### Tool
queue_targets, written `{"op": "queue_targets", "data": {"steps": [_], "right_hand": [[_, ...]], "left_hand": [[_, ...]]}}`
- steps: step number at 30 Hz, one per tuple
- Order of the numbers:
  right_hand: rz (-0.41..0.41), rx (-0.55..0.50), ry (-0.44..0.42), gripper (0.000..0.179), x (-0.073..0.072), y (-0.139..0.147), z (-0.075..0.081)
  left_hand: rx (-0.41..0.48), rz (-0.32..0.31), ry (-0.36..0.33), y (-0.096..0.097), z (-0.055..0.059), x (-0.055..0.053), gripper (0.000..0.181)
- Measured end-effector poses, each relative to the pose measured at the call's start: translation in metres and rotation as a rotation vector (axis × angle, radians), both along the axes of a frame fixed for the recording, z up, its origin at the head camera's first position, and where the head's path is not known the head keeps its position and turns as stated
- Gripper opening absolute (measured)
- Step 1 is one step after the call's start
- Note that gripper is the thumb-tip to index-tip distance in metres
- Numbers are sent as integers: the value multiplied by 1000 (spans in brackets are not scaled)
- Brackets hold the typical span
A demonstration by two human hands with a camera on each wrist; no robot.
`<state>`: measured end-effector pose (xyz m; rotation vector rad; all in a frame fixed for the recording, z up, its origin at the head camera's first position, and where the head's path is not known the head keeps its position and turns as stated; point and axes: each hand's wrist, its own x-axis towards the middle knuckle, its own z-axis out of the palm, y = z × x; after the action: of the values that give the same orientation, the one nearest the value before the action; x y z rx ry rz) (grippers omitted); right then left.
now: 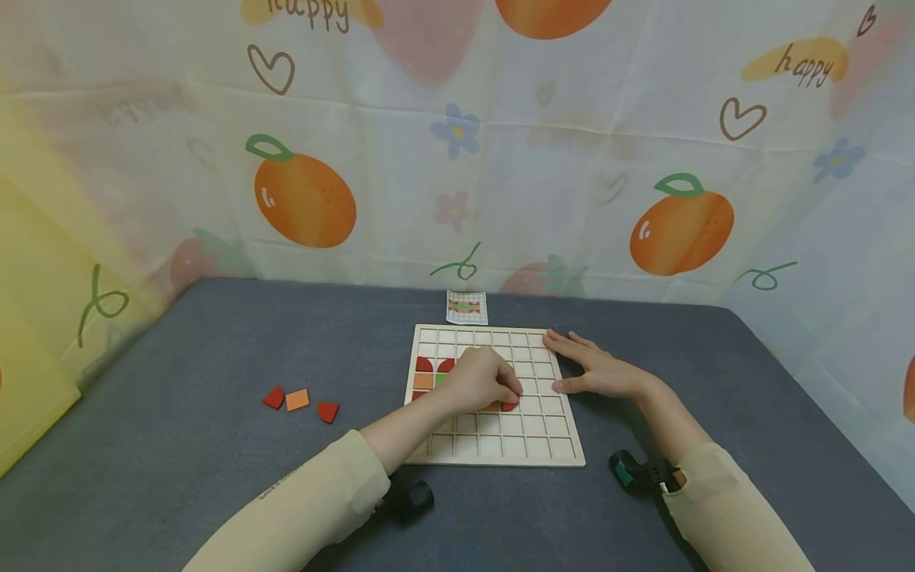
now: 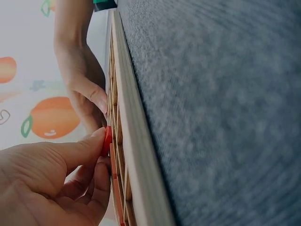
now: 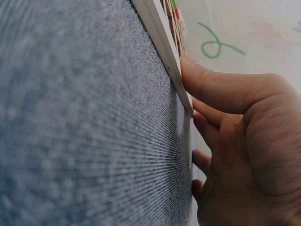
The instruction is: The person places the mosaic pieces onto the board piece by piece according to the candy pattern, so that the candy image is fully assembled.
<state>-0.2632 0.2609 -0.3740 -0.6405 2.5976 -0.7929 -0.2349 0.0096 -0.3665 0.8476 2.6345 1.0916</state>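
A pale wooden grid board (image 1: 515,449) lies on the dark table. My left hand (image 1: 480,380) reaches over it and pinches a red tile (image 2: 107,140) between thumb and fingers, right at the grid surface. Red quarter-round tiles (image 1: 424,364), an orange tile (image 1: 423,381) and a green tile (image 1: 440,380) fill cells on the board's left side; my left hand hides part of that row. Fingers spread, my right hand (image 1: 600,372) rests at the board's right edge, its thumb (image 3: 211,84) touching the rim in the right wrist view.
Left of the board lie a loose red tile (image 1: 274,397), a loose orange tile (image 1: 297,400) and another red piece (image 1: 328,411). Behind the board is a small printed pattern card (image 1: 467,308). A fruit-printed curtain (image 1: 400,199) hangs at the table's back edge.
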Motion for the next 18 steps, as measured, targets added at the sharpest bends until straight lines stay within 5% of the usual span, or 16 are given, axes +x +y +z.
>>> {"op": "queue_targets", "data": {"steps": [11,18], "right_hand": [[13,2,14,89,-1,1,0],[7,11,4,90,-1,1,0]], "left_hand": [[-3,27,6,0,2,1,3],[49,44,-32,-10,15,-3,6]]}}
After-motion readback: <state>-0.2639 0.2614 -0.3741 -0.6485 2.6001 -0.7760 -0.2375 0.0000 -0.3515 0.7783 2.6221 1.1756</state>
